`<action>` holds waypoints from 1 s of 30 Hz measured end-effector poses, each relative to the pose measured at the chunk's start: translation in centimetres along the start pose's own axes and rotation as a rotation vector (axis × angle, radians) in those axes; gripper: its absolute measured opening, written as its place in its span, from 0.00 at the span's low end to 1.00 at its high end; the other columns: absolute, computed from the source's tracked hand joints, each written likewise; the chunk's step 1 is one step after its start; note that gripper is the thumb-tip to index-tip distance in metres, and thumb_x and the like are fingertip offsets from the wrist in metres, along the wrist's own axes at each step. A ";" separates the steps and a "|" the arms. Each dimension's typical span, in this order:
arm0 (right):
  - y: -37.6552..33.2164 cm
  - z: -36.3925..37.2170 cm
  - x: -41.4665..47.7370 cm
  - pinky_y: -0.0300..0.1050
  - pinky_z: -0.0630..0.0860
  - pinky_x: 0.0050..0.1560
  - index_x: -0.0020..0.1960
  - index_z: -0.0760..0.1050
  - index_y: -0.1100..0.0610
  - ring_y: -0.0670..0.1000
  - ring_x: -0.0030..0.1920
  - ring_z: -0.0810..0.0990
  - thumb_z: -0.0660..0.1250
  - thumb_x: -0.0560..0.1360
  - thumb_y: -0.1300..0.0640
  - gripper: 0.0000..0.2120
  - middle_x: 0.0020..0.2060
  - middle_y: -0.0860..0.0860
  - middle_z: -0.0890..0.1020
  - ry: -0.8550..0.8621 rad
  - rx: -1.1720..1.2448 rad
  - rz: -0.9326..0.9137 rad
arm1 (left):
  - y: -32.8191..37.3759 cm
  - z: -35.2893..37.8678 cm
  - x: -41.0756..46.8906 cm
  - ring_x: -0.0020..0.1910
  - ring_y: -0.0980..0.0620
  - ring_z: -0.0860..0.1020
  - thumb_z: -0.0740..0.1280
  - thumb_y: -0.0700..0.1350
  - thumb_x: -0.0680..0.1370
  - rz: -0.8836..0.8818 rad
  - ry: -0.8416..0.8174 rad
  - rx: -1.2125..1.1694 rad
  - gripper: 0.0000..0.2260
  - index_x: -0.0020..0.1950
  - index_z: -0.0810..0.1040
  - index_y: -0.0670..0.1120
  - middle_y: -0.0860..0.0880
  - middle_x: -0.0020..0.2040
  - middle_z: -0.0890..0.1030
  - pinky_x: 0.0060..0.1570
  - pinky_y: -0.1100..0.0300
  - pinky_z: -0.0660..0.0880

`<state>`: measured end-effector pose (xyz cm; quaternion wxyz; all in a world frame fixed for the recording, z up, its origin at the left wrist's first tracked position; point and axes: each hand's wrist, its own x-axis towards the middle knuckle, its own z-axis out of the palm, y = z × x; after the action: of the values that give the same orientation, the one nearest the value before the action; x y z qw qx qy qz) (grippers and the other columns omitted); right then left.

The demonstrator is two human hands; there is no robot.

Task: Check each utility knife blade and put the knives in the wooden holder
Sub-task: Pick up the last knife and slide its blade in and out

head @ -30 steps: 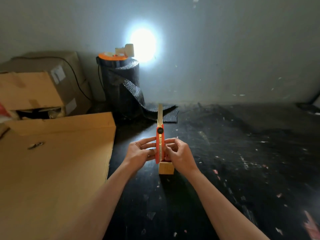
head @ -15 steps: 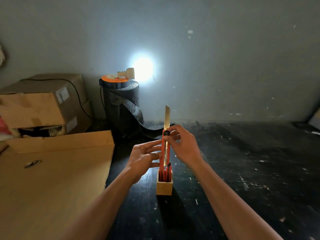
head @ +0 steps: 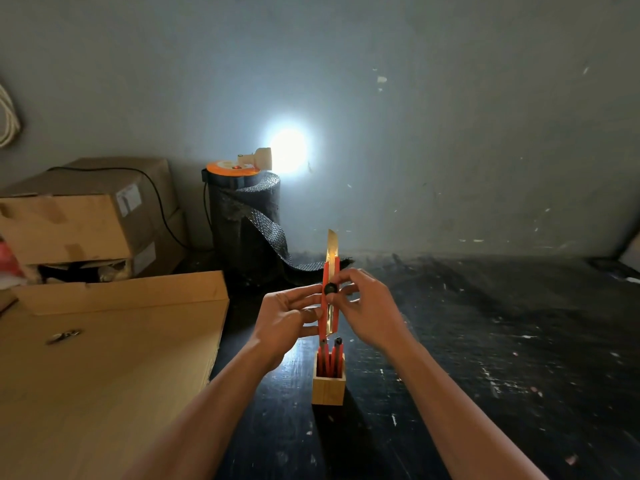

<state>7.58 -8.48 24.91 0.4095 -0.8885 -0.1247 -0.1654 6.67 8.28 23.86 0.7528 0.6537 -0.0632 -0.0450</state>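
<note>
I hold an orange utility knife (head: 326, 311) upright in front of me, its long blade (head: 332, 245) pushed out and pointing up. My left hand (head: 289, 318) grips the knife's body from the left. My right hand (head: 367, 306) pinches the black lock knob (head: 330, 289) on its face with thumb and forefinger. Just below stands a small wooden holder (head: 328, 389) on the dark table, with two more orange knives (head: 331, 358) standing in it. The held knife's lower end hangs just above those knives.
A large flat cardboard sheet (head: 104, 358) covers the table's left side. Stacked cardboard boxes (head: 86, 216) sit at the back left. A black mesh roll (head: 247, 223) with an orange reel (head: 232, 167) and a bright lamp (head: 287, 150) stands against the wall behind the holder.
The knife has risen clear above the holder. My right hand moved up from the knife's lower body to the black knob, and the view tilted upward.
</note>
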 end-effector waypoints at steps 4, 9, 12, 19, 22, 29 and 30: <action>0.4 0.3 -1.1 0.28 0.75 0.45 0.56 0.79 0.50 0.40 0.48 0.78 0.73 0.76 0.55 0.09 0.51 0.41 0.78 -0.029 -0.029 -0.007 | 0.3 -0.1 0.2 0.46 0.43 0.88 0.69 0.26 0.75 -0.001 -0.009 -0.003 0.17 0.60 0.84 0.40 0.44 0.50 0.89 0.37 0.55 0.84; 1.4 0.9 -2.5 0.22 0.73 0.42 0.58 0.79 0.50 0.39 0.47 0.79 0.73 0.75 0.55 0.12 0.57 0.45 0.81 -0.064 -0.043 -0.028 | 0.2 -0.2 0.8 0.48 0.43 0.88 0.70 0.27 0.75 0.006 -0.011 0.032 0.17 0.61 0.84 0.40 0.43 0.51 0.89 0.42 0.51 0.85; 1.5 1.0 -2.4 0.25 0.73 0.43 0.59 0.79 0.49 0.42 0.50 0.80 0.73 0.76 0.54 0.12 0.57 0.45 0.82 -0.037 -0.023 -0.011 | 0.3 0.0 1.1 0.48 0.44 0.88 0.70 0.28 0.75 0.013 -0.008 0.032 0.17 0.61 0.84 0.40 0.44 0.51 0.89 0.40 0.52 0.85; 1.0 1.3 -1.8 0.27 0.73 0.45 0.62 0.77 0.48 0.43 0.51 0.81 0.71 0.78 0.55 0.13 0.58 0.47 0.82 0.010 -0.032 -0.029 | 1.2 0.3 1.9 0.47 0.43 0.88 0.68 0.26 0.75 0.047 0.019 -0.002 0.18 0.60 0.83 0.43 0.44 0.50 0.89 0.39 0.53 0.84; 0.5 1.3 -1.7 0.26 0.71 0.39 0.53 0.74 0.46 0.37 0.42 0.79 0.72 0.75 0.47 0.10 0.48 0.40 0.80 0.072 -0.017 0.008 | 1.1 0.5 1.7 0.46 0.44 0.88 0.67 0.24 0.75 0.043 0.022 -0.007 0.20 0.59 0.84 0.44 0.45 0.49 0.89 0.38 0.52 0.85; 1.0 1.7 -2.0 0.20 0.71 0.41 0.65 0.76 0.49 0.38 0.47 0.79 0.69 0.79 0.56 0.15 0.60 0.49 0.82 0.012 -0.017 -0.059 | 1.1 0.1 1.8 0.49 0.43 0.88 0.69 0.28 0.77 0.060 0.058 0.008 0.17 0.61 0.84 0.43 0.44 0.51 0.89 0.41 0.52 0.85; 0.9 1.6 -1.9 0.19 0.71 0.40 0.62 0.77 0.50 0.37 0.46 0.79 0.69 0.79 0.56 0.12 0.57 0.48 0.83 0.017 -0.010 -0.042 | 1.1 0.1 1.8 0.49 0.44 0.88 0.69 0.28 0.77 0.061 0.056 0.015 0.17 0.62 0.83 0.43 0.44 0.52 0.89 0.41 0.52 0.85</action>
<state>6.44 -7.96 22.53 0.4024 -0.8864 -0.1389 -0.1820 8.41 8.07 25.01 0.7503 0.6581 -0.0621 -0.0033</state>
